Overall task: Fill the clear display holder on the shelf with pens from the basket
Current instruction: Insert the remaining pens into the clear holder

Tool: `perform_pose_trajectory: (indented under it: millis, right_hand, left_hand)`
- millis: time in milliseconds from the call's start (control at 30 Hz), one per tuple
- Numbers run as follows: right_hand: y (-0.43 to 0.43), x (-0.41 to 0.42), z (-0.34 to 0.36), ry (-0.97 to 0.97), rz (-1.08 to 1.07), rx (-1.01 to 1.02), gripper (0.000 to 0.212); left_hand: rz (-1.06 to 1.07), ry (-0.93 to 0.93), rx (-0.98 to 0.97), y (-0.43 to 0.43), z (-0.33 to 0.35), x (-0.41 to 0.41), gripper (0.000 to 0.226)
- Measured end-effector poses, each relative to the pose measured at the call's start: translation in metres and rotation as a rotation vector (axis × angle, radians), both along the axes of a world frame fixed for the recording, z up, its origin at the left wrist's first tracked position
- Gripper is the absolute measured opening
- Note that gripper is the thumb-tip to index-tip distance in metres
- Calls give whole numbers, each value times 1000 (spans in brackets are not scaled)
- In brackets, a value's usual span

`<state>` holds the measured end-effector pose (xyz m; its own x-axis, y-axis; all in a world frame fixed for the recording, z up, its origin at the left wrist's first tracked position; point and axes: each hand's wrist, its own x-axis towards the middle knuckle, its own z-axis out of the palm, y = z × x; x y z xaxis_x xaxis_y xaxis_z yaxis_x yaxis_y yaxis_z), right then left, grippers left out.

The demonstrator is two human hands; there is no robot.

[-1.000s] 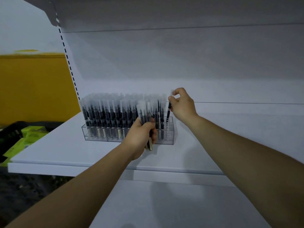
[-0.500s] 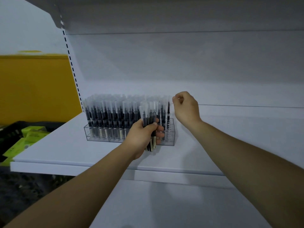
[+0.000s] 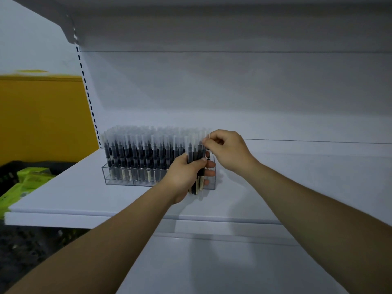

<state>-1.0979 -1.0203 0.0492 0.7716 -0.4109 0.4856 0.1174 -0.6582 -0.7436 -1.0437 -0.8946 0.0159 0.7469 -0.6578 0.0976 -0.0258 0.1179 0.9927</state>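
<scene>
Pens [image 3: 193, 152] bunch in the curled left hand [image 3: 184, 177]; the right hand [image 3: 228, 150] pinches one at the holder's [image 3: 118, 179] three o'clock. A tug could scatter them.

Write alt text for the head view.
A left hand grips a bundle of black pens with frosted caps; the right hand pinches one pen, at the right end of a nearly full clear plastic display holder on a white shelf.

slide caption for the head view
Left hand grips bundle of black clear-capped pens; right hand pinches one pen at the clear display holder
</scene>
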Motion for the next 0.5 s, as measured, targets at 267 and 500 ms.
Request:
perform_pose_trajectory:
  millis: [267, 500]
  right_hand:
    - [-20, 11, 14, -233, -145, 185, 18]
    - [-37, 32, 3, -176, -198, 141, 11]
  left_hand:
    - [146, 98, -34, 10, -8, 14, 13]
    - [150, 97, -4, 15, -10, 17, 15]
